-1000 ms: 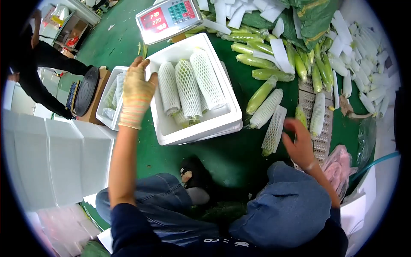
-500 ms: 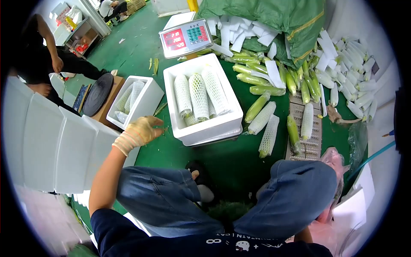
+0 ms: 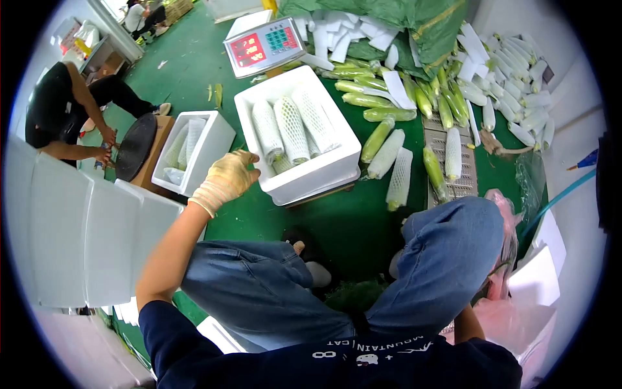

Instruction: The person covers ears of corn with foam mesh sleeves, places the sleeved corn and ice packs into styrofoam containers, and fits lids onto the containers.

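Note:
My left hand (image 3: pixel 228 177), in a pale knitted glove, is at the left side of a white foam box (image 3: pixel 353 150), its fingertips close to the wall. Its fingers are apart and it holds nothing. Inside the box lie several corn cobs (image 3: pixel 293 129) in white net sleeves. The box rests on a scale whose lit display (image 3: pixel 264 47) stands behind it. Right of the box, a netted cob (image 3: pixel 400 179) and a green cob (image 3: pixel 377 140) lie on the floor. My right hand is hidden beyond my right knee; only the forearm shows.
A second foam box (image 3: pixel 220 144) holds netted items. At the left sits a co-worker (image 3: pixel 58 104) by a round black lid (image 3: pixel 136 148). Green cobs (image 3: pixel 363 100), white sleeves (image 3: pixel 525 97) and a green sack (image 3: pixel 434 26) are at the back right. A metal grate (image 3: pixel 468 175) lies right of centre.
My left hand has moved right, up to the box. My right forearm has shifted out of sight behind the knee. The view has shifted, and the co-worker now bends with both hands by the lid.

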Demonstrator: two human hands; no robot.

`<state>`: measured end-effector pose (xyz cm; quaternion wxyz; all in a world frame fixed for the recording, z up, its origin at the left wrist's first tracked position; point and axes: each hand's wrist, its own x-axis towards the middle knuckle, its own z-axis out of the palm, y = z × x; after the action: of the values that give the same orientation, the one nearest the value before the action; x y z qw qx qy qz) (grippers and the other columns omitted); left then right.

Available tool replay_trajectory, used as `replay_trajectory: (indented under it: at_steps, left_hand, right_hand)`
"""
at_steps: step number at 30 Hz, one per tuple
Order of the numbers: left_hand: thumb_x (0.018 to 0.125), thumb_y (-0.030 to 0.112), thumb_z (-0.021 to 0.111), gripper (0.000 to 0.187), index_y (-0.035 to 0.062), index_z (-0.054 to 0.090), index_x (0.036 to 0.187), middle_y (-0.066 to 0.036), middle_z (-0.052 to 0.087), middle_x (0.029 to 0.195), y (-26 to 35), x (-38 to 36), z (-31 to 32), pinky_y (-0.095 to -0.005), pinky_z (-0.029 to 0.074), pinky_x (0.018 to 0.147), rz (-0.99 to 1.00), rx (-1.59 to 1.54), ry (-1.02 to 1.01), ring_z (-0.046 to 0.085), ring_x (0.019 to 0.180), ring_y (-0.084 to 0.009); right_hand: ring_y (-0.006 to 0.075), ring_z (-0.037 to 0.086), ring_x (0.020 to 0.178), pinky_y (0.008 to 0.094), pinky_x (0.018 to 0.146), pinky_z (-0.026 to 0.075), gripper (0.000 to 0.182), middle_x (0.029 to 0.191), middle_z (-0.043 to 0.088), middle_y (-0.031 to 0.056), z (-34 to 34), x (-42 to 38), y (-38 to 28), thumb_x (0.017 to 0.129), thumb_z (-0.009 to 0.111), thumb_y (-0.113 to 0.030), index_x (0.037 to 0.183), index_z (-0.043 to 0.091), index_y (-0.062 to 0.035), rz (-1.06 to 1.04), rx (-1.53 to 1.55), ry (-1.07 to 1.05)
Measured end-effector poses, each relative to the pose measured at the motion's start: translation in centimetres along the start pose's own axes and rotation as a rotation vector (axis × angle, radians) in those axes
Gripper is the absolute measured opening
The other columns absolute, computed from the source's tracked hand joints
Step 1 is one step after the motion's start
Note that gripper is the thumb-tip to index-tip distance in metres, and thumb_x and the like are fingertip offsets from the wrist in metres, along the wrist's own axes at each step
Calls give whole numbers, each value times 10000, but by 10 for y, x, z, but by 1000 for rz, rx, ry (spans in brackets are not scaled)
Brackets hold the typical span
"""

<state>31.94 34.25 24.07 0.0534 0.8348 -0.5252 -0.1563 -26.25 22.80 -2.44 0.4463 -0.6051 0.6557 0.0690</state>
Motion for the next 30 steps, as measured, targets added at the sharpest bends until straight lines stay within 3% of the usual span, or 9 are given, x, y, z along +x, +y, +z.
replay_trajectory:
  at_steps: [4,12,16,19,22,24,26,28,30]
  left_hand:
    - [779,263,626,508,65,537,1238,-164,587,1180,18,52,16,-355,451,924,36,136,44,578,1072,-282]
    - [730,239,617,672,-46,358,1281,-303,531,1179,18,158,51,-369,453,937,-406,-21,-17,546,1117,-350]
    - [687,249,675,843,-70,245,1338,-335,468,1237,1,171,78,-356,355,1030,-431,-119,132,440,1222,-364]
    - [624,366,783,1088,-105,157,1380,-294,494,1249,-9,171,84,-346,387,990,-540,-456,166,486,1174,-391]
    - [655,378,774,915,-83,342,1318,-192,596,1124,-15,182,87,-355,468,857,-659,-565,254,595,990,-291]
    - [688,330,758,659,-41,534,1184,-139,624,1054,-28,174,73,-345,494,775,-545,-1413,106,615,891,-264]
    - [735,262,729,393,-8,646,1008,-90,650,930,-18,158,57,-312,507,691,-481,-1733,110,621,788,-211]
    - [744,235,721,357,-6,644,995,-84,648,937,-29,155,63,-328,516,686,-394,-1726,185,624,789,-213]
    - [764,228,706,378,-5,618,1049,-86,644,958,-37,152,69,-328,517,725,-388,-1810,249,622,821,-212]
  right_hand:
    - [190,623,771,292,735,496,213,868,633,89,-24,6,-57,804,646,-115,974,568,-12,-118,-89,-22]
    - [341,623,766,390,719,501,331,887,612,202,-12,-17,-421,800,572,-123,1067,469,43,-1312,85,-2]
    - [391,564,972,401,838,472,687,985,539,356,48,29,-511,746,572,-139,1230,262,240,-967,-581,-236]
    - [392,587,905,406,824,477,611,953,553,340,98,60,-509,733,617,-176,1160,342,164,-976,-992,268]
    - [389,509,1095,361,896,459,861,1149,502,347,102,67,-508,682,662,-143,1309,194,218,-812,-636,244]
    - [384,548,1033,347,905,460,931,1099,527,326,98,80,-512,609,735,-177,1304,231,184,-820,-189,117]
    - [340,586,882,332,794,486,783,1005,575,262,100,92,-515,539,750,-184,1174,434,147,-742,-33,133]
    - [267,556,723,330,618,443,460,837,593,176,96,98,-515,508,709,-157,889,596,74,-503,404,-509]
    - [168,461,641,291,558,336,147,693,552,58,103,97,-513,545,657,-165,647,618,-66,-515,649,-672]
